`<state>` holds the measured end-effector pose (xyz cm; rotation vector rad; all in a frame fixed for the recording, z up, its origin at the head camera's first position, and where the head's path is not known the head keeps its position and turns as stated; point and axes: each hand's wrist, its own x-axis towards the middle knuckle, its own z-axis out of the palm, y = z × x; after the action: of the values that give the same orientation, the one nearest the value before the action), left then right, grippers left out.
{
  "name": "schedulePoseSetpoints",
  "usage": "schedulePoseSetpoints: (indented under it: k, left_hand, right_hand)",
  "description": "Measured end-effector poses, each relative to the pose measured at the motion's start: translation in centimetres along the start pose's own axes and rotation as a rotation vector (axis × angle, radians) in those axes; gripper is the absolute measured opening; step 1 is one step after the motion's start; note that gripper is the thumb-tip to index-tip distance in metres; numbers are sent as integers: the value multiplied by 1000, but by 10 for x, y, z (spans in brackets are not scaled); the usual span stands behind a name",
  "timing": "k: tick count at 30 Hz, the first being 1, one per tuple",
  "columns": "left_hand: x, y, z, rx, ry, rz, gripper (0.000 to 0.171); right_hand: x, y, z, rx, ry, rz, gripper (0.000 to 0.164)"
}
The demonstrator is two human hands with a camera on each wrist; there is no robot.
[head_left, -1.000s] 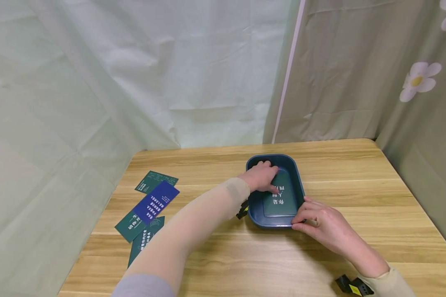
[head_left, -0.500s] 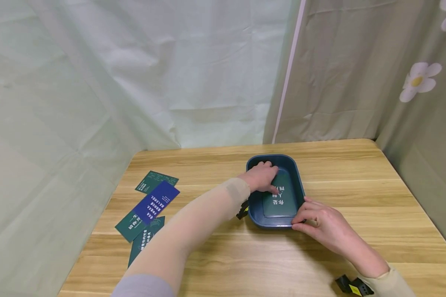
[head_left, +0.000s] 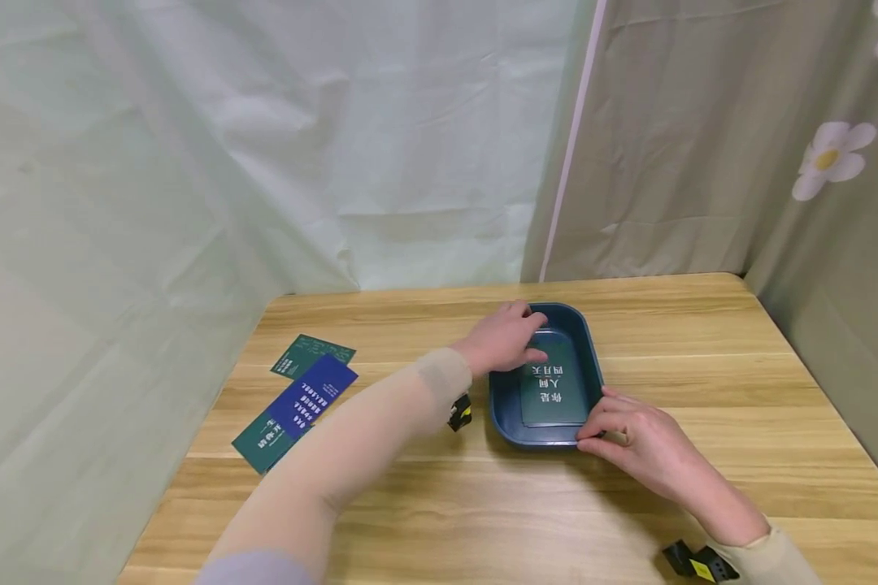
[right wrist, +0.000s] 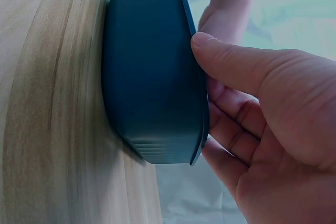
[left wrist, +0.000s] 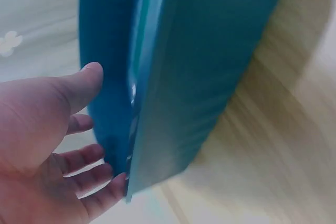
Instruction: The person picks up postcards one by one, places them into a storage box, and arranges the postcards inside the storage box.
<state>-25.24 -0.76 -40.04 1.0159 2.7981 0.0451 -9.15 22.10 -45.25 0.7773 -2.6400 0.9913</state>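
Observation:
A dark blue rectangular box (head_left: pixel 502 422) stands on the table, with dark green cards (head_left: pixel 552 390) printed with white characters lying flat in its bottom. Over the box's far left rim is my left hand (head_left: pixel 503 335), its fingers loosely bent and spread with nothing between them. The left wrist view shows that hand (left wrist: pixel 50 140) beside the box's rim; whether a fingertip touches it I cannot tell. My right hand (head_left: pixel 636 443) pinches the near right corner of the rim. In the right wrist view, its thumb (right wrist: pixel 226 59) lies against the rim's outside and the fingers reach over the inside.
Left on the wooden table (head_left: pixel 439 504) lies an overlapping group of cards: a blue card (head_left: pixel 315 394) over green cards (head_left: pixel 263 443). Part of the group is behind my left forearm. Pale curtains (head_left: pixel 439 146) hang at the table's back and sides.
My left hand has lifted out of the box and shifted left, towards its far left rim, uncovering more of the cards inside. The right hand keeps its hold on the corner.

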Motion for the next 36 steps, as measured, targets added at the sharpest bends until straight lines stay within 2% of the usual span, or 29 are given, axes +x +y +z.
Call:
schedulePoseSetpoints:
  k: [4, 9, 17, 24, 27, 31, 36]
  left_hand:
    - [-13, -12, -9, -51, 46, -10, 69]
    - [-33, -30, -14, -58, 92, -32, 73]
    - [-77, -60, -13, -99, 164, -73, 73]
    - [-117, -83, -6, -92, 164, -154, 73]
    - [-135, -90, 1, -89, 184, -177, 73]
    - [-157, -93, 12, -92, 209, -208, 74]
    - [-177, -96, 22, -120, 187, -289, 75]
  right_hand:
    - [0, 2, 0, -3, 3, -4, 31]
    - [2, 4, 0, 6, -1, 3, 30]
    - [5, 8, 1, -1, 18, -28, 34]
    - [5, 10, 0, 9, 18, -11, 35]
    - [4, 11, -1, 8, 15, -2, 34]
    - [3, 12, -1, -6, 31, -21, 37]
    - [2, 13, -3, -3, 36, -21, 36]
